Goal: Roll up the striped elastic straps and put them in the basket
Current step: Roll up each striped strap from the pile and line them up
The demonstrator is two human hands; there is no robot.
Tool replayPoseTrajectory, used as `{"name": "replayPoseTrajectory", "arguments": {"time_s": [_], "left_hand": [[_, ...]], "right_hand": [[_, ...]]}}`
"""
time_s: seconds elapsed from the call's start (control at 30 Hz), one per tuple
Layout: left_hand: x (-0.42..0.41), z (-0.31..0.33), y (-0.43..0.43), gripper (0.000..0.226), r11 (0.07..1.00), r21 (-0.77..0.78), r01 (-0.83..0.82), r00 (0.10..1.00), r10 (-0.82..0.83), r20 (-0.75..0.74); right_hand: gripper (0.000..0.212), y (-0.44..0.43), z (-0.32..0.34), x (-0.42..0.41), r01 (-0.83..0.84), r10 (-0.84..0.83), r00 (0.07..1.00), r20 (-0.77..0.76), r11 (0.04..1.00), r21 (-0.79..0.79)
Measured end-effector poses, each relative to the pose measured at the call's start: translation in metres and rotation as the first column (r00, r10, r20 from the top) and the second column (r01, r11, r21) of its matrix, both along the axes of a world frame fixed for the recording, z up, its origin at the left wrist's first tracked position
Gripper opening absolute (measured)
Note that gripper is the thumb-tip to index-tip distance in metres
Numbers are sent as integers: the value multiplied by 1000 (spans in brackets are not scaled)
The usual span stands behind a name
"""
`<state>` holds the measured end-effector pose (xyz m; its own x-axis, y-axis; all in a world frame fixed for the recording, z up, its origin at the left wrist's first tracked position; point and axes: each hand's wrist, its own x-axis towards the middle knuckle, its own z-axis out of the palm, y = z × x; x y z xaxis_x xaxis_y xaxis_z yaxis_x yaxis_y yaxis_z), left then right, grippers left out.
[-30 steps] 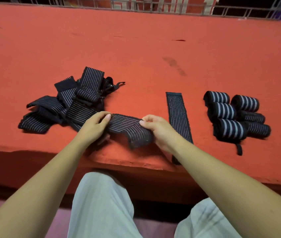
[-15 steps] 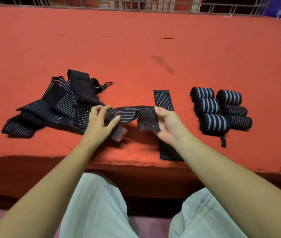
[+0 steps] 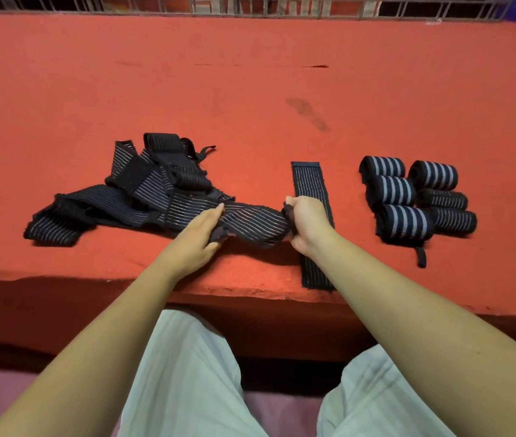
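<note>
The right hand, at the centre of the frame, is closed into a fist round 1 end of a striped strap. The left hand, just left of it, lies with its fingers fairly straight along the top of the strap and seems to pinch the other end against the thumb below. The strap hangs in a shallow sag between the 2 hands, just above the red ledge, and its left part runs close to the pile.

By my reading the job is partly done. 6 rolls lie packed together at the right of the frame. A flat strap is laid out straight just behind the right hand, unrolled. A tangled pile of loose straps fills the left-centre; I cannot count how many. No basket is in view, so none of the rolls look to have been put away. The held strap, the flat one and the pile are all left to roll.
</note>
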<state>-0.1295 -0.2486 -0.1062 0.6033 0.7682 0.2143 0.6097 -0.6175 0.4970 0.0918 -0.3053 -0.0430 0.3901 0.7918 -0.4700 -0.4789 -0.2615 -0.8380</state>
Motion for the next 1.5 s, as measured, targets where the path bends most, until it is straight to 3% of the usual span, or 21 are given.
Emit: {"name": "replayPoseTrajectory", "arguments": {"time_s": [0.2, 0.27, 0.33, 0.4, 0.47, 0.53, 0.6, 0.73, 0.83, 0.9, 0.93, 1.0, 1.03, 1.07, 1.1, 1.17, 1.2, 1.27, 1.4, 1.43, 1.5], "left_hand": [[-7, -4, -2, 78, 998, 37, 44, 996, -41, -80], [-2, -2, 1, 77, 998, 42, 56, 992, -51, -112], [3, 0, 1, 77, 997, 51, 60, 992, -54, -112], [0, -2, 1, 79, 996, 81, 26, 992, -15, -124], [-7, -7, 6, 74, 992, 104, -69, 995, 76, -68], [-13, -10, 11, 72, 982, 40, -182, 981, 179, 72], [-12, -7, 16, 72, 969, -6, -245, 967, 245, 75], [4, 5, 15, 70, 945, -29, -326, 945, 325, -42], [18, 27, 8, 79, 952, -110, -286, 901, 228, -370], [26, 48, -1, 85, 950, -163, -266, 878, 169, -447], [31, 58, -9, 86, 962, -103, -254, 902, 197, -385], [49, 70, -23, 81, 963, 21, -267, 962, 268, -54], [62, 75, -30, 78, 958, -63, -278, 951, 284, 122], [74, 81, -38, 78, 919, -307, -247, 916, 325, 235], [84, 85, -44, 83, 788, -598, -149, 888, 373, 270], [101, 89, -53, 103, 411, -902, 133, 886, 358, 294], [107, 88, -54, 110, 272, -922, 275, 857, 366, 363], [115, 87, -50, 105, 162, -839, 519, 688, 503, 523], [126, 94, -38, 50, 289, -714, 638, 284, 774, 566], [127, 98, -38, 36, 325, -695, 641, 217, 792, 570], [127, 102, -38, 19, 379, -705, 600, 188, 789, 584]], "right_hand": [[21, -7, 11, 12, -126, 136, 940, 314, 991, -52], [30, -12, 16, 17, -315, 355, 787, 504, 934, -167], [39, -13, 18, 17, -453, 528, 637, 561, 846, -281], [23, -12, 21, 18, -529, 586, 591, 555, 801, -281], [12, -14, 26, 27, -566, 571, 685, 451, 808, -163], [19, -21, 31, 46, -532, 514, 824, 239, 847, 15], [24, -28, 35, 66, -442, 434, 897, 84, 886, 139], [11, -33, 31, 84, -186, 198, 979, -48, 965, 185], [9, -38, 31, 78, -251, 260, 965, -23, 947, 201], [10, -38, 37, 73, -248, 282, 956, -78, 922, 298], [8, -37, 42, 72, -238, 291, 951, -104, 905, 352], [8, -35, 52, 71, -229, 312, 942, -127, 870, 437], [8, -34, 58, 70, -229, 323, 938, -130, 854, 468], [7, -33, 61, 68, -231, 336, 932, -134, 840, 491], [7, -32, 64, 65, -235, 351, 926, -140, 825, 514], [9, -32, 66, 60, -246, 363, 924, -118, 804, 541], [14, -33, 67, 59, -256, 360, 928, -93, 802, 540], [31, -37, 63, 59, -320, 375, 927, -7, 800, 508], [32, -54, 50, 71, -463, 448, 885, 129, 811, 358], [33, -60, 47, 75, -491, 462, 871, 165, 816, 305], [35, -68, 43, 84, -532, 485, 842, 234, 820, 212]]}}
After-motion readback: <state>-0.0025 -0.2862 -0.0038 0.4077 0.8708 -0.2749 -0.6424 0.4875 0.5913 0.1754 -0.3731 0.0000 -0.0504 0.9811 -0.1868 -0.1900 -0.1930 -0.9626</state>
